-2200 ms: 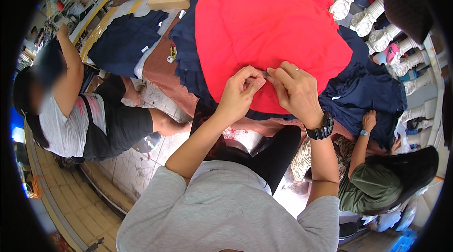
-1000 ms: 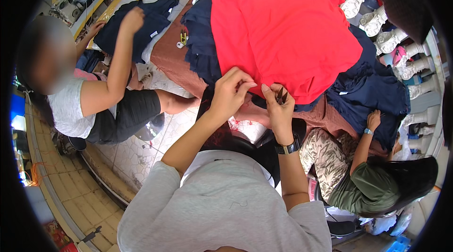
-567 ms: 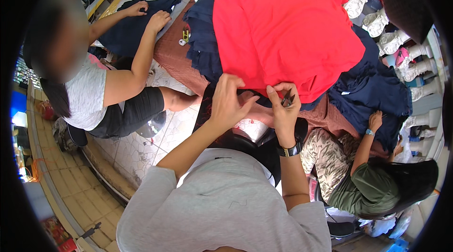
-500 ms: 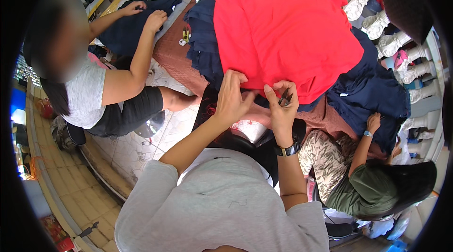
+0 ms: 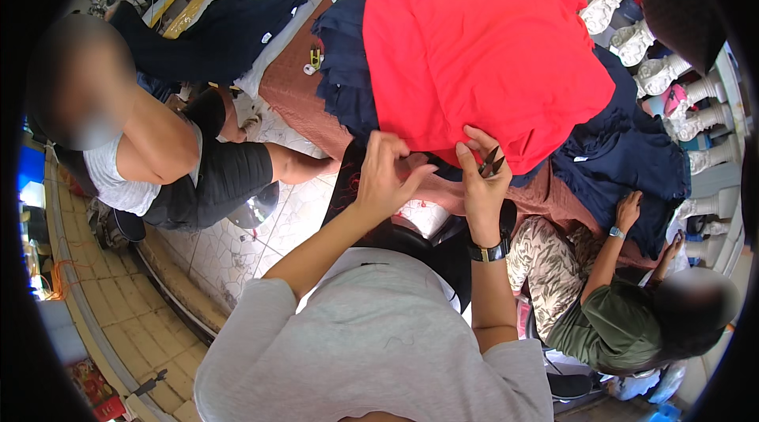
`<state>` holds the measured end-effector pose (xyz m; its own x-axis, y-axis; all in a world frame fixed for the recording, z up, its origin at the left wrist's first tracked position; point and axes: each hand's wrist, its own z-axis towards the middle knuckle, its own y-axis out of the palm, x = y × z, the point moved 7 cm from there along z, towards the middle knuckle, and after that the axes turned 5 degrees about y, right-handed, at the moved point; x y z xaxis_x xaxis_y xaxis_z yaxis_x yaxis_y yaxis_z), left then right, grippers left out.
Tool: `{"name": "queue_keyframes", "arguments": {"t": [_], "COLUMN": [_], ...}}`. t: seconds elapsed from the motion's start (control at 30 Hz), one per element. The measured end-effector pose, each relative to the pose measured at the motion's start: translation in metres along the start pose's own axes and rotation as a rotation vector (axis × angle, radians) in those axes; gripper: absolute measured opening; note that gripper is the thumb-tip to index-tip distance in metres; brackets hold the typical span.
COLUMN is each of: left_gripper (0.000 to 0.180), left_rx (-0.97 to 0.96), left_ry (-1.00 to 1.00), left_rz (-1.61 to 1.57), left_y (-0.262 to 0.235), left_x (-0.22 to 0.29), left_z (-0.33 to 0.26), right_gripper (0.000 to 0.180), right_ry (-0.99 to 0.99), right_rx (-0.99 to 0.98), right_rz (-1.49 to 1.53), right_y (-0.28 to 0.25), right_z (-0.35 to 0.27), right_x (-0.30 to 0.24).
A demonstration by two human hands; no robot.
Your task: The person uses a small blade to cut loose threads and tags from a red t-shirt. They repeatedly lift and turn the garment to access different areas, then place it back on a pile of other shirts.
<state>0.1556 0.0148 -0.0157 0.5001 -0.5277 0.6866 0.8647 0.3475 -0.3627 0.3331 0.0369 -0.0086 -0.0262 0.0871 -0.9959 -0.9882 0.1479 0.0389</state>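
Observation:
A large red cloth (image 5: 482, 50), apparently a garment, is spread over a pile of dark navy garments (image 5: 344, 58) on the table. My left hand (image 5: 385, 181) is at the cloth's near edge, its thumb stretched out apart from the curled fingers, and I see nothing between them. Just to its right, my right hand (image 5: 484, 193) holds a small pair of dark thread snips (image 5: 492, 162), blades pointing up and spread a little. Its fingertips are close to the red hem; whether they touch it is unclear.
A brown cloth (image 5: 288, 78) covers the table. Small yellow snips (image 5: 315, 56) lie left of the pile. One co-worker (image 5: 158, 153) sits at left beside a dark garment (image 5: 217, 34); another (image 5: 609, 311) at right touches navy fabric (image 5: 624, 173). White balusters (image 5: 632, 44) line the right.
My hands have drawn slightly back from the red hem, and the left thumb now points outward. The left co-worker has lifted an arm off the dark garment; the right one's head has turned.

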Motion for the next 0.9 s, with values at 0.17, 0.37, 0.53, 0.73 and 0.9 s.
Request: {"name": "queue_keyframes", "arguments": {"t": [0.17, 0.37, 0.53, 0.73, 0.9], "left_gripper": [0.015, 0.014, 0.020, 0.018, 0.025], "left_rx": [0.027, 0.113, 0.077, 0.207, 0.020], "left_ry": [0.433, 0.274, 0.327, 0.381, 0.369], "left_rz": [0.016, -0.339, -0.040, 0.571, 0.032], "left_y": [0.001, -0.055, -0.084, -0.081, -0.043], "left_x": [0.029, 0.035, 0.040, 0.031, 0.047], "left_z": [0.045, 0.073, 0.125, 0.143, 0.152], "right_gripper": [0.039, 0.044, 0.020, 0.022, 0.019], "right_ry": [-0.124, -0.784, -0.807, -0.537, -0.502], "right_rx": [-0.012, 0.301, 0.342, 0.077, -0.195], "right_rz": [-0.222, -0.761, -0.834, -0.795, -0.609], "right_y": [0.002, -0.041, -0.033, 0.015, 0.034], "right_z": [-0.004, 0.030, 0.084, 0.132, 0.122], "right_x": [-0.033, -0.120, -0.185, -0.168, -0.142]}}
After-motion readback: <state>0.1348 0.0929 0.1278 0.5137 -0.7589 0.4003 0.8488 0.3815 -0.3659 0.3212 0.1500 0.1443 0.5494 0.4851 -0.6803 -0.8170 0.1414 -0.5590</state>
